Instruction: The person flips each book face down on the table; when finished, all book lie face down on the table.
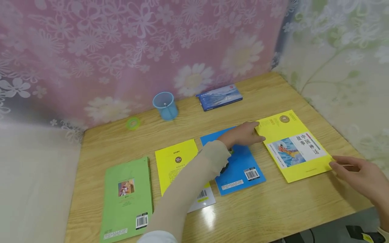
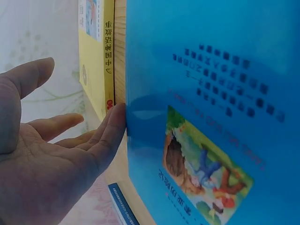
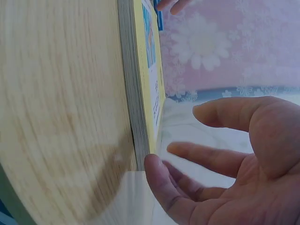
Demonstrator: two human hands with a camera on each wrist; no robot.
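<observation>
A yellow book (image 1: pixel 296 145) with a picture of a figure on blue lies on the right part of the table. At its left edge is my left hand (image 1: pixel 241 134), above the blue book (image 1: pixel 240 168); the fingers look extended and spread in the left wrist view, holding nothing. My right hand (image 1: pixel 361 173) is by the yellow book's near right corner, a fingertip at the corner. Loosely bent fingers (image 3: pixel 164 183) show there in the right wrist view, with the thumb apart. My left forearm hides part of another yellow book (image 1: pixel 176 162).
A green book (image 1: pixel 127 202) lies at the left of the wooden table (image 1: pixel 237 216). Along the back are a roll of tape (image 1: pixel 133 123), a blue cup (image 1: pixel 167 108) and a flat blue box (image 1: pixel 220 98). Flowered curtains (image 1: pixel 152 50) hang behind and beside the table.
</observation>
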